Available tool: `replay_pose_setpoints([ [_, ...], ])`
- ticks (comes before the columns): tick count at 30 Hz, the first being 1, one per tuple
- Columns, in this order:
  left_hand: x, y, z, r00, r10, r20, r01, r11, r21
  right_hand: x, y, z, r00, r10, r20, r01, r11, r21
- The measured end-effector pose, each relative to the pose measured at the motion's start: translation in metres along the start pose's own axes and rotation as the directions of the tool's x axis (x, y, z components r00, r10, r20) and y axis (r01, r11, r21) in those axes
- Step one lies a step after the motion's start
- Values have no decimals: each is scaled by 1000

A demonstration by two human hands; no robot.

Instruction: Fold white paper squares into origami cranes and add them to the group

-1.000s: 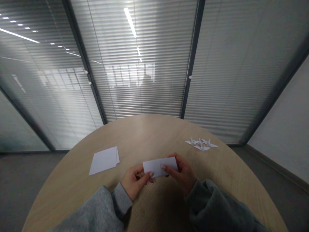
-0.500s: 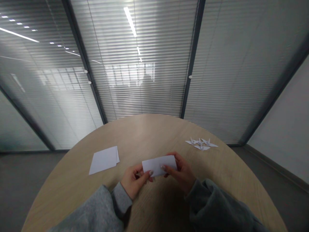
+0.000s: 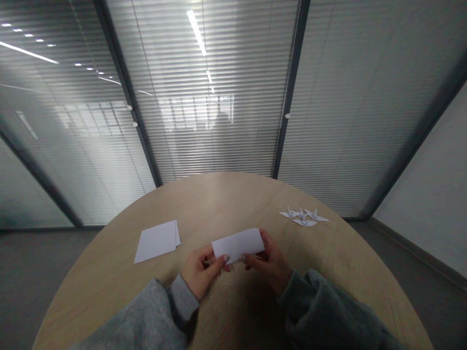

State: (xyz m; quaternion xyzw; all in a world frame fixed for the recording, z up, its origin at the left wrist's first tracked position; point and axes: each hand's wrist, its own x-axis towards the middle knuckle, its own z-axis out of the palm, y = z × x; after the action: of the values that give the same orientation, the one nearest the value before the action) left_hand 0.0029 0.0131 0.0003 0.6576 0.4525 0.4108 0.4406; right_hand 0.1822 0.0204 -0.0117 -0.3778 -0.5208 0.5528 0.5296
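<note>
A folded white sheet of paper (image 3: 238, 244), shaped like a long rectangle, is held between my two hands above the table. My left hand (image 3: 201, 270) pinches its lower left corner, thumb in front and fingers behind. On the right side, my right hand (image 3: 268, 262) grips the paper with the thumb along the lower edge and the fingers at the back. The fingers behind the paper are partly hidden.
Flat white paper sheets (image 3: 156, 242) lie at the left on the round wooden table (image 3: 219, 201). Several small folded paper cranes (image 3: 302, 216) sit together at the right. Beyond the far edge stands a glass partition with blinds (image 3: 222, 146).
The folded paper has tilted a little, its right end rising. My right thumb has slid down from the paper's face to its lower edge.
</note>
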Motion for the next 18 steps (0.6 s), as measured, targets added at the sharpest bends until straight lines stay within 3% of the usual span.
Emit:
replay_pose_setpoints([
  [18, -1, 2, 2, 1000, 10, -7, -10, 1000, 21, 0, -1, 1, 1000, -16, -17, 16, 1000, -10],
])
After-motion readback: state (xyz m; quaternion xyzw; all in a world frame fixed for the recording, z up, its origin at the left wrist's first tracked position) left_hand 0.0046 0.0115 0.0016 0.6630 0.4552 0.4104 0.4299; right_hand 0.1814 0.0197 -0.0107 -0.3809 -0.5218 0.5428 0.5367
